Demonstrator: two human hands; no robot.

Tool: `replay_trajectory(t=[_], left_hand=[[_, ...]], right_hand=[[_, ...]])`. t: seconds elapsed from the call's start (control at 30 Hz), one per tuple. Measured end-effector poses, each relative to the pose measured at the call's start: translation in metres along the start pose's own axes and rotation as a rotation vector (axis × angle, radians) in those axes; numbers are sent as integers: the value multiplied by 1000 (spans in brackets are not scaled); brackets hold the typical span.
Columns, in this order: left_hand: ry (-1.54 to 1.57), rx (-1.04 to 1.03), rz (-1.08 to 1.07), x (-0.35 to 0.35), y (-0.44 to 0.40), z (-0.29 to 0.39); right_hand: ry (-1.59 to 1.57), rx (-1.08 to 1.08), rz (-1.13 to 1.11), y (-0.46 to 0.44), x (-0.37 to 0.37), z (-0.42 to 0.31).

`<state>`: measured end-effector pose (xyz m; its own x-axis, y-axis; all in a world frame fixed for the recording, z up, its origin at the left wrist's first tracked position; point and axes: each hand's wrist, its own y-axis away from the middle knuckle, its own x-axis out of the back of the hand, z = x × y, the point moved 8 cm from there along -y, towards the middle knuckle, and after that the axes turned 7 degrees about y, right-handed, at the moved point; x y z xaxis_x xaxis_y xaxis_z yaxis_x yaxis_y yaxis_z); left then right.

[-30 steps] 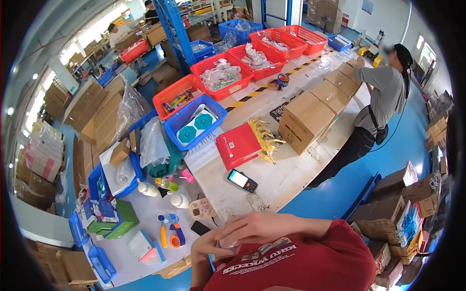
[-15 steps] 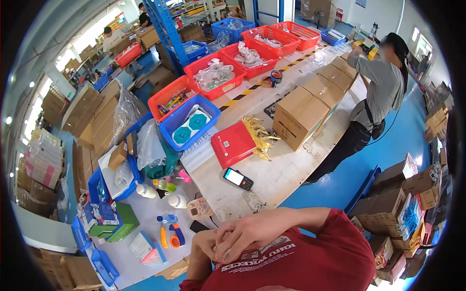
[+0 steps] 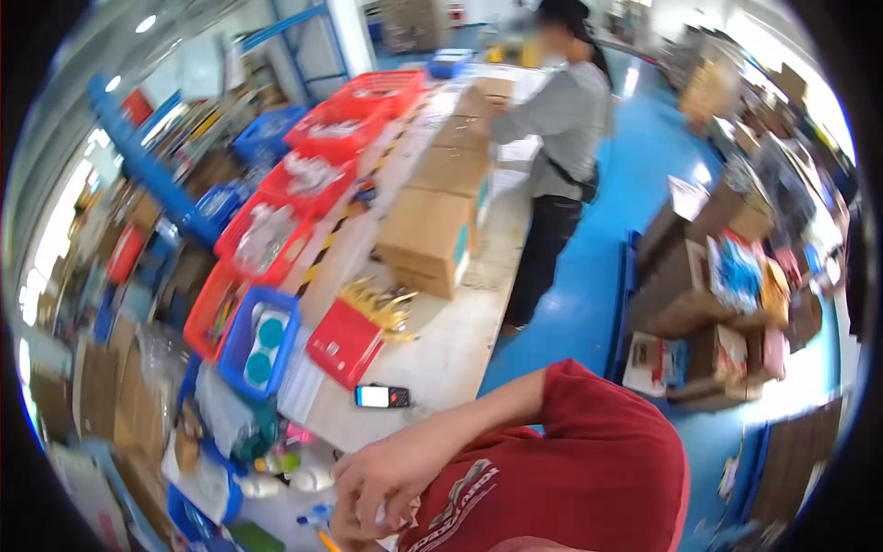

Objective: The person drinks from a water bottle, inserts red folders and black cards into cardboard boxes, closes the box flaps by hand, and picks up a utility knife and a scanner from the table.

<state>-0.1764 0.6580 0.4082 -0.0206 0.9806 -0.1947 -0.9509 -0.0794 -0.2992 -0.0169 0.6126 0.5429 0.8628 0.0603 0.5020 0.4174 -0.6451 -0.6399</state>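
My right hand (image 3: 382, 483) is in front of my red shirt (image 3: 589, 460) at the bottom, fingers curled inward. A small pale patch shows between its fingers, too blurred to name. My left hand is mostly hidden under or beside it, so its fingers cannot be made out. Close to the hands on the side table are a white bottle (image 3: 311, 477), a blue-capped bottle (image 3: 317, 515) and an orange-handled item (image 3: 328, 541). Beyond them, on the long table, lie a handheld scanner (image 3: 382, 396), a red folder or booklet stack (image 3: 344, 345) and gold ribbons (image 3: 382, 308).
A blue bin (image 3: 260, 342) holds teal round items, beside red baskets (image 3: 262, 241) with plastic bags. Cardboard boxes (image 3: 425, 241) line the table, where a person in grey (image 3: 556, 115) stands. More cartons (image 3: 676, 285) are stacked at the right across the blue floor (image 3: 589, 304).
The view has swung to the right, so the table and bins sit further left and the picture is blurred. My hands have shifted lower left, and the left is now mostly hidden.
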Motion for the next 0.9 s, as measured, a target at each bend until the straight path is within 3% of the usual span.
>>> replay_trajectory(t=[0.1,0.3,0.43,0.47,0.6,0.8,0.9], left_hand=[[-120,283,432,26,10,-13],[-602,238,449,11,-53,42],[-1126,555,573,32,-32,29],[-1124,555,575,33,-24,27],[-378,612,503,20,9,-2],[-178,514,507,28,25,-22],[-65,428,524,35,29,-34]], right_hand=[[15,-91,84,1,15,-1],[-49,-228,159,3,24,2],[290,-354,25,15,5,28],[289,-354,23,16,2,31],[150,-34,-15,14,-19,13],[183,65,-227,6,-44,3],[376,-341,-267,16,-59,35]])
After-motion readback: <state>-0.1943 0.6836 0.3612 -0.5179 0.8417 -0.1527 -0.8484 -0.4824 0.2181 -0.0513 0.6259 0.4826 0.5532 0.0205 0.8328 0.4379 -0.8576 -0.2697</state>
